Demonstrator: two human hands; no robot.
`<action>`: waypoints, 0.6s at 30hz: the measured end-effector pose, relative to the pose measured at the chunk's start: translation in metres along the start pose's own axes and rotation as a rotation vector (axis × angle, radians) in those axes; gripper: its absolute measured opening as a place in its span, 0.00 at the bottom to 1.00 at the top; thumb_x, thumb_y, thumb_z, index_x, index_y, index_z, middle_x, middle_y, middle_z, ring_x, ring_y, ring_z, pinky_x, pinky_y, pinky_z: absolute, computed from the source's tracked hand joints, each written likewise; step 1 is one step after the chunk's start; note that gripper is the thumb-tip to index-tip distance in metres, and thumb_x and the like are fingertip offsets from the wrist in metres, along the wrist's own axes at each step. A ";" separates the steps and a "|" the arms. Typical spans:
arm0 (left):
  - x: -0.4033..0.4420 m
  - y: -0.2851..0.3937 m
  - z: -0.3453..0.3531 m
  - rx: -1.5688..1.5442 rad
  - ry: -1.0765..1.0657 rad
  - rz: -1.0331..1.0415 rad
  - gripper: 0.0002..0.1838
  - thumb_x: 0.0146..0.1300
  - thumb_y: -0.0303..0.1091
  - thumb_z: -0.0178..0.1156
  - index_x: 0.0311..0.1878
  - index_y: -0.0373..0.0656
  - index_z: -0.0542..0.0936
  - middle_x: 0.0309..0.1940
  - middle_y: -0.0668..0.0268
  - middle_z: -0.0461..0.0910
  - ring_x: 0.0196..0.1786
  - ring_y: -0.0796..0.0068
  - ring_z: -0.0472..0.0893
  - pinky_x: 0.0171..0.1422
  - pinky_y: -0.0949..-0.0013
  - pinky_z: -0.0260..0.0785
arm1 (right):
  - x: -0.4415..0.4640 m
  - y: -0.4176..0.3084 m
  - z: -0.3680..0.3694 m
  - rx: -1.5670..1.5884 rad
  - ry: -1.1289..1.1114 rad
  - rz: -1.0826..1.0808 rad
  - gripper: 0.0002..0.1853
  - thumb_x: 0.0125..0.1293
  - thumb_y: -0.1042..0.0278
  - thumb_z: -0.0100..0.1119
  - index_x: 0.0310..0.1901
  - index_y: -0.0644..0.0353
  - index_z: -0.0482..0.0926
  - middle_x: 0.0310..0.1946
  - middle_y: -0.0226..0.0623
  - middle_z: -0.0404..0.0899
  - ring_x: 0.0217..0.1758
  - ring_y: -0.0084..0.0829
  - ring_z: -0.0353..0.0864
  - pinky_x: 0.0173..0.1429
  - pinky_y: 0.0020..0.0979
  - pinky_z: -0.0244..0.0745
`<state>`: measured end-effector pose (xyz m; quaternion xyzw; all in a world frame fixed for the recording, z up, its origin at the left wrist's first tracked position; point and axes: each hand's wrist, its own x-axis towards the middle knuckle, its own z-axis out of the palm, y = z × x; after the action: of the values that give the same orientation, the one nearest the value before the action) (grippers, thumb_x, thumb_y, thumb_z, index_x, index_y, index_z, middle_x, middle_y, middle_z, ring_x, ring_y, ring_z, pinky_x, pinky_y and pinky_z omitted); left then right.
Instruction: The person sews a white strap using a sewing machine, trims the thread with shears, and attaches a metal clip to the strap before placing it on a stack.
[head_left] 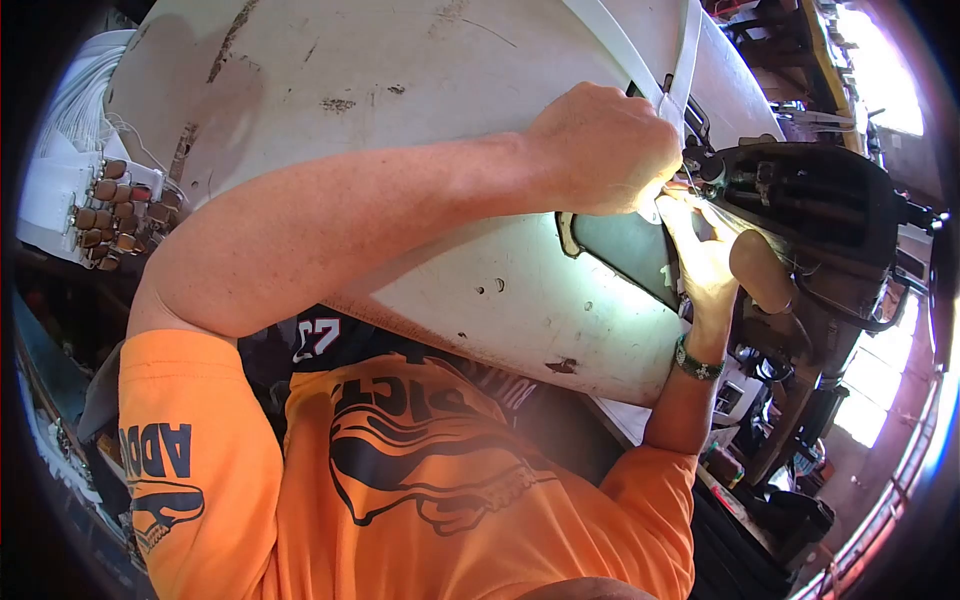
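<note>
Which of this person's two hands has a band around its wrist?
The right hand: a dark green band circles its wrist. The wrist of the left hand is bare.

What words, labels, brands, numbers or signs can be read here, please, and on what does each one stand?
"ADD", upside down: orange sleeve; further letters curve out of sight.
"ICT", upside down: chest of the orange shirt; letters beside it unclear.
"7": dark garment; the digit before it is unclear.
Pale lettering beside the shirt: too blurred to read.

Machine head (822, 195) (bulky) blocks right; room forward-left.
</note>
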<state>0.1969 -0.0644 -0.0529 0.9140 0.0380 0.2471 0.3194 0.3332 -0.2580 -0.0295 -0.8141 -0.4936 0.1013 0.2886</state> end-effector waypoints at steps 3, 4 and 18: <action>0.000 0.000 0.000 -0.003 -0.011 -0.011 0.09 0.59 0.37 0.65 0.25 0.48 0.86 0.22 0.58 0.82 0.28 0.52 0.83 0.35 0.52 0.74 | 0.000 0.003 0.000 0.000 0.011 0.005 0.11 0.67 0.73 0.72 0.48 0.70 0.89 0.44 0.40 0.91 0.47 0.27 0.88 0.59 0.31 0.80; 0.000 0.000 -0.001 -0.001 -0.015 -0.012 0.09 0.59 0.37 0.65 0.25 0.48 0.85 0.22 0.58 0.82 0.28 0.51 0.83 0.35 0.52 0.74 | 0.000 0.003 0.000 -0.002 0.012 0.003 0.11 0.67 0.73 0.72 0.48 0.70 0.89 0.44 0.40 0.91 0.47 0.27 0.88 0.59 0.31 0.80; 0.001 0.000 0.001 0.012 0.004 0.000 0.09 0.59 0.36 0.65 0.25 0.47 0.85 0.21 0.58 0.82 0.28 0.52 0.82 0.35 0.52 0.74 | 0.002 0.002 0.002 -0.017 0.029 -0.106 0.09 0.67 0.76 0.71 0.46 0.71 0.89 0.43 0.40 0.91 0.46 0.28 0.88 0.57 0.31 0.82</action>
<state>0.1978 -0.0649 -0.0531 0.9154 0.0403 0.2488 0.3139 0.3350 -0.2566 -0.0323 -0.7906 -0.5327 0.0695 0.2938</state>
